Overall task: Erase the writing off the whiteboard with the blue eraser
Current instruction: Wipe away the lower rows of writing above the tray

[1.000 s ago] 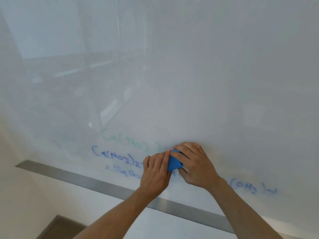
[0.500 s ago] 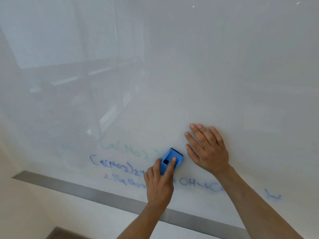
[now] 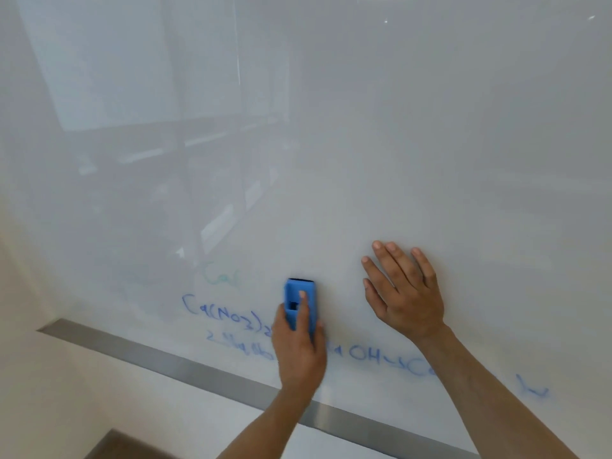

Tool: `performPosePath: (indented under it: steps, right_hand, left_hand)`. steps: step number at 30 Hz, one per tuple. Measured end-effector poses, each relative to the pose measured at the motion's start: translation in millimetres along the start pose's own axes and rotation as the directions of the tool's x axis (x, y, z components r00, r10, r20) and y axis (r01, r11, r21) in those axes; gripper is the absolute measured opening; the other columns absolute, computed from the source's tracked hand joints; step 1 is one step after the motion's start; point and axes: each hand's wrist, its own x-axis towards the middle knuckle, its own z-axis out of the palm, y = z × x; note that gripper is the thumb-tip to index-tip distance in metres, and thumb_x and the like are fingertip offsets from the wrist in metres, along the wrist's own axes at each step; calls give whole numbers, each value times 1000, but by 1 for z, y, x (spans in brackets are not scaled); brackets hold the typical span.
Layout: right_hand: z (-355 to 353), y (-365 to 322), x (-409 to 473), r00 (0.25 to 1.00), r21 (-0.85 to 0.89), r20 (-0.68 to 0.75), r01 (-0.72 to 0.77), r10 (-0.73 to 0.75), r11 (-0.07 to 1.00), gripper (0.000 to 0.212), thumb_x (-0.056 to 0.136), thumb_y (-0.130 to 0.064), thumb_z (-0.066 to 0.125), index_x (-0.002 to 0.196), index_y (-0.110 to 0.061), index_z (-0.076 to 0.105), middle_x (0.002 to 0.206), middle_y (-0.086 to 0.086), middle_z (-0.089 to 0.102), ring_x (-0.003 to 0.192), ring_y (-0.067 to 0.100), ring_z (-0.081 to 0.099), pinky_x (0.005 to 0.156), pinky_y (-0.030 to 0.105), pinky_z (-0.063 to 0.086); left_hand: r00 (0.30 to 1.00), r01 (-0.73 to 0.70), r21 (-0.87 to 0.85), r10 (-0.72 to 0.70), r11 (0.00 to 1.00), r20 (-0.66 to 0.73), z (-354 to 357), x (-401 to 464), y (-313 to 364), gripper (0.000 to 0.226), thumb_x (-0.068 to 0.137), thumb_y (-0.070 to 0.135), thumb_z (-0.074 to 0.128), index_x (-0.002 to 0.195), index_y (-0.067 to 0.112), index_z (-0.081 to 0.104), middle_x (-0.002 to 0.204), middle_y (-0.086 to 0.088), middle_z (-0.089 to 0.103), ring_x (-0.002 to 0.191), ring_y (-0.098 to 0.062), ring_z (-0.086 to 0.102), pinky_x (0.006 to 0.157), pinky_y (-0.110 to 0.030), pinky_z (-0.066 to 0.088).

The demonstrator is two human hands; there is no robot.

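The whiteboard (image 3: 364, 144) fills most of the view. Blue writing (image 3: 225, 316) runs along its lower part, with a faint green scrawl (image 3: 220, 276) above it and more blue letters (image 3: 367, 354) to the right. My left hand (image 3: 299, 349) presses the blue eraser (image 3: 299, 301) upright against the board, between the blue lines, index finger over its front. My right hand (image 3: 402, 289) lies flat on the board to the eraser's right, fingers spread, holding nothing. My right forearm hides part of the lower line.
A grey metal rail (image 3: 185, 366) runs along the board's bottom edge. Below it is a pale wall (image 3: 66, 392), and a dark strip of floor (image 3: 126, 448) shows at the bottom left. Reflections of a room lie on the board's left half.
My right hand let go of the eraser and moved up and right to rest flat on the board. My left hand now holds the eraser alone and has turned it upright. Part of the green line is wiped away.
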Motion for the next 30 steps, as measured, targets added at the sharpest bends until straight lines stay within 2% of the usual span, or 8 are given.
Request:
performPosePath:
  steps: [3, 8, 12, 15, 19, 22, 25, 30]
  right_hand:
    - [-1, 3, -2, 1000, 2, 20, 15, -15, 1000, 49, 88, -31, 67, 134, -15, 63, 148, 9, 51, 139, 24, 45, 115, 48, 34]
    - [1, 3, -5, 999, 3, 33, 25, -25, 1000, 53, 89, -31, 66, 139, -15, 58, 151, 9, 47, 141, 25, 42, 117, 50, 31]
    - [4, 2, -7, 1000, 1, 23, 14, -14, 1000, 55, 88, -30, 66, 140, -16, 56, 153, 8, 45, 142, 24, 42, 117, 50, 30]
    - [6, 2, -7, 1000, 6, 26, 11, -11, 1000, 55, 88, -30, 66, 140, -16, 56, 154, 7, 44, 142, 24, 41, 118, 50, 29]
    - [5, 0, -6, 1000, -7, 26, 6, -5, 1000, 55, 86, -29, 67, 139, -16, 57, 153, 7, 45, 142, 24, 41, 117, 51, 29]
    - [4, -1, -7, 999, 4, 37, 0, 0, 1000, 55, 87, -29, 66, 139, -16, 56, 153, 8, 44, 142, 24, 41, 117, 51, 29]
    - [4, -2, -6, 998, 6, 53, -18, 18, 1000, 56, 89, -28, 64, 143, -16, 52, 155, 7, 42, 143, 24, 40, 118, 51, 27]
    - [0, -6, -6, 996, 30, 77, -55, 52, 998, 54, 92, -26, 62, 143, -16, 51, 155, 8, 42, 144, 24, 38, 118, 51, 27]
  left_hand:
    - [958, -271, 115, 256, 956, 125, 8, -12, 10, 64, 95, 31, 51, 153, 33, 25, 141, -16, 38, 114, -28, 44, 93, -43, 46]
    - [951, -306, 168, 292, 937, 100, -11, 13, -9, 61, 95, 24, 55, 151, 32, 30, 143, -16, 38, 119, -31, 44, 96, -47, 44]
    - [993, 73, 68, -66, 995, -102, -40, 57, -32, 65, 94, 11, 63, 151, 25, 36, 143, -29, 38, 125, -45, 43, 102, -53, 39]
    - [914, 352, -74, -360, 933, -185, -62, 86, -57, 66, 98, 14, 55, 153, 36, 26, 145, -21, 31, 125, -39, 40, 104, -51, 38]
    - [792, 530, -175, -558, 830, -247, -68, 103, -68, 63, 100, 18, 49, 153, 40, 23, 148, -15, 27, 122, -37, 43, 103, -48, 41]
    - [865, 432, -54, -430, 900, -259, -62, 91, -57, 64, 99, 16, 55, 153, 35, 28, 146, -20, 34, 119, -41, 46, 97, -51, 41]
    - [987, 122, 91, -111, 988, -117, -54, 62, -48, 64, 94, 12, 63, 150, 29, 37, 143, -27, 39, 121, -45, 47, 95, -55, 44]
    - [992, -125, 228, 124, 966, 17, -62, 58, -66, 75, 85, 3, 71, 146, 32, 38, 135, -28, 47, 106, -47, 55, 84, -53, 49]
